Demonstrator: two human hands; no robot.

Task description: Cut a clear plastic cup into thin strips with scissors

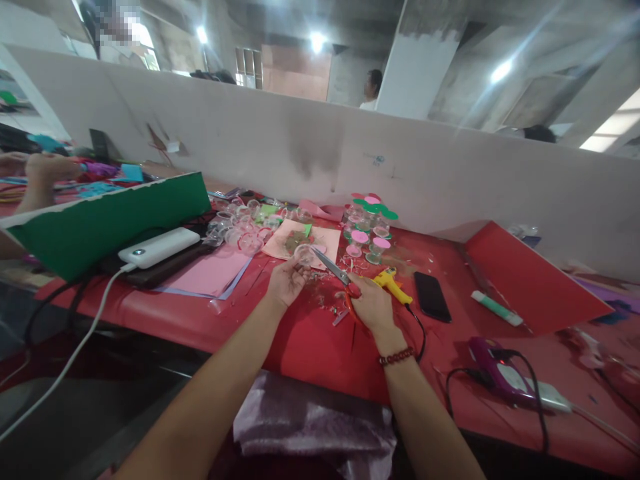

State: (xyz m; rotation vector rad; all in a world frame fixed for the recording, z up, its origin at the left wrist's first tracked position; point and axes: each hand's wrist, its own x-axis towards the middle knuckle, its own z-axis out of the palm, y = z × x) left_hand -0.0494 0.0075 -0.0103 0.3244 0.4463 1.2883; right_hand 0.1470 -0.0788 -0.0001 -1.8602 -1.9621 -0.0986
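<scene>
My left hand (286,281) is closed on a small clear plastic cup (303,254), held just above the red table (300,333). My right hand (369,303) grips a pair of scissors with red handles (334,270); the blades point up-left and reach the cup's rim. Small clear and coloured scraps lie on the red cloth below both hands. A dark bead bracelet (397,357) circles my right wrist.
A yellow glue gun (393,285), a black phone (431,297) and a glue stick (496,308) lie to the right. Several clear cups (240,230), pink and green discs (367,223), pink paper (210,273), a white power bank (159,248) and a green board (105,223) sit left. A person's arm (43,180) rests at far left.
</scene>
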